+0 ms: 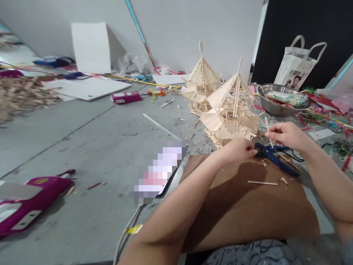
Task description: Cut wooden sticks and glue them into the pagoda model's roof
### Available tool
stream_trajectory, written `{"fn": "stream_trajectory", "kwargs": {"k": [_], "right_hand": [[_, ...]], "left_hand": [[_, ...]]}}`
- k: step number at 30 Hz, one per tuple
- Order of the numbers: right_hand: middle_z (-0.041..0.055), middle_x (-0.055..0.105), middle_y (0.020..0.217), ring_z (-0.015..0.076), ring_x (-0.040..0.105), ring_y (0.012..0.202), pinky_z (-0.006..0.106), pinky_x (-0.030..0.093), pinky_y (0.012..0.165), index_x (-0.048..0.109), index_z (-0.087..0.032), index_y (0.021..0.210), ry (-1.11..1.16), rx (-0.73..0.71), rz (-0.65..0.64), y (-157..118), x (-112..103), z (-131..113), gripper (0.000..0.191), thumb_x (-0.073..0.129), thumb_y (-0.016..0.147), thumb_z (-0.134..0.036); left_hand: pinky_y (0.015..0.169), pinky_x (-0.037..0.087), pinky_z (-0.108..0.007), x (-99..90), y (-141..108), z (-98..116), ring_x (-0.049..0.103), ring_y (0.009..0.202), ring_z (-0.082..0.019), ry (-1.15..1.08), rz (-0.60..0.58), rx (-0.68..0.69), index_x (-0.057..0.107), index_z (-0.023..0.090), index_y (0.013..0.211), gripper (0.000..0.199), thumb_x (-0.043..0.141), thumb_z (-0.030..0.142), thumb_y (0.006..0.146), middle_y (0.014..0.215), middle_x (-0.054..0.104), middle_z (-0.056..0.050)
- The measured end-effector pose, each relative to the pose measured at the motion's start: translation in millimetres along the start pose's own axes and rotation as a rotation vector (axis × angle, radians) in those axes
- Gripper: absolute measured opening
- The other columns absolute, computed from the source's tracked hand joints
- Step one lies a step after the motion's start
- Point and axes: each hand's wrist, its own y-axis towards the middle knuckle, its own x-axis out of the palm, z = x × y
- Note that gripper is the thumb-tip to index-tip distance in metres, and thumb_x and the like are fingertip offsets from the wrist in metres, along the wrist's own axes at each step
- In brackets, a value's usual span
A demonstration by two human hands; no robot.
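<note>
Between the fingertips of my right hand is a short thin wooden stick, held nearly upright. My left hand is closed beside the jaws of a blue-handled cutting tool; whatever its fingers may hold is too small to make out. The tool lies at the back edge of a brown board. A loose stick and small offcuts rest on the board. Just behind my hands stands a pagoda-like model of pale sticks, with a second one behind it.
A phone with a cable lies left of the board. Purple devices sit farther left. A metal bowl with packaged sticks and a white bag stand at the back right. Loose sticks are piled far left.
</note>
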Motion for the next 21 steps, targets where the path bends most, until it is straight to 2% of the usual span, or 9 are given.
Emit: {"fn": "stream_trajectory", "kwargs": {"k": [2, 4, 7, 13, 19, 21], "right_hand": [[-0.0023, 0.056, 0.052, 0.0065, 0.043, 0.040, 0.021, 0.033, 0.043, 0.058, -0.016, 0.066, -0.114, 0.028, -0.092, -5.8, 2.7, 11.4, 0.033, 0.055, 0.071, -0.049], [-0.0012, 0.058, 0.054, 0.0085, 0.047, 0.046, 0.022, 0.035, 0.048, 0.058, -0.017, 0.065, -0.240, 0.016, -0.127, -8.1, 6.0, 19.4, 0.031, 0.053, 0.073, -0.046], [0.0009, 0.062, 0.058, 0.0115, 0.053, 0.053, 0.023, 0.036, 0.054, 0.059, -0.017, 0.065, -0.376, 0.005, -0.160, -8.4, 9.1, 27.0, 0.029, 0.050, 0.075, -0.042], [0.0019, 0.063, 0.061, 0.0113, 0.053, 0.053, 0.023, 0.036, 0.055, 0.061, -0.016, 0.068, -0.374, 0.013, -0.238, -7.8, 9.1, 33.1, 0.029, 0.048, 0.076, -0.041], [0.0017, 0.064, 0.065, 0.0110, 0.053, 0.051, 0.023, 0.038, 0.054, 0.064, -0.016, 0.078, -0.370, 0.055, -0.318, -8.3, 1.9, 37.7, 0.030, 0.046, 0.077, -0.041], [0.0022, 0.065, 0.069, 0.0116, 0.055, 0.053, 0.023, 0.038, 0.055, 0.064, -0.017, 0.079, -0.450, 0.075, -0.277, -9.9, -4.9, 42.2, 0.028, 0.046, 0.077, -0.038]], "left_hand": [[0.052, 0.035, -0.023, -0.8, -1.5, -0.8, 0.049, 0.053, -0.011, 0.225, -0.086, -0.020, 0.062, 0.013, 0.067, 0.022, 0.044, 0.023, 0.073, 0.061, 0.061, -0.004], [0.056, 0.038, -0.025, -1.1, -3.1, -5.0, 0.056, 0.061, -0.016, 0.380, -0.140, -0.033, 0.064, 0.013, 0.072, 0.022, 0.043, 0.018, 0.071, 0.071, 0.065, -0.009], [0.061, 0.043, -0.029, 0.3, -5.0, -12.7, 0.061, 0.074, -0.022, 0.506, -0.126, -0.080, 0.064, 0.011, 0.080, 0.024, 0.043, 0.014, 0.070, 0.084, 0.067, -0.015], [0.066, 0.048, -0.037, 6.0, -4.4, -12.2, 0.063, 0.080, -0.028, 0.535, -0.150, -0.147, 0.064, 0.009, 0.081, 0.024, 0.042, 0.013, 0.073, 0.085, 0.066, -0.019], [0.073, 0.048, -0.037, 8.8, -2.9, -12.7, 0.061, 0.087, -0.028, 0.584, -0.149, -0.144, 0.064, 0.010, 0.081, 0.024, 0.043, 0.009, 0.071, 0.089, 0.067, -0.018], [0.072, 0.048, -0.038, 8.5, -2.8, -14.0, 0.061, 0.087, -0.028, 0.579, -0.178, -0.151, 0.065, 0.010, 0.082, 0.025, 0.043, 0.008, 0.070, 0.090, 0.066, -0.019]]}}
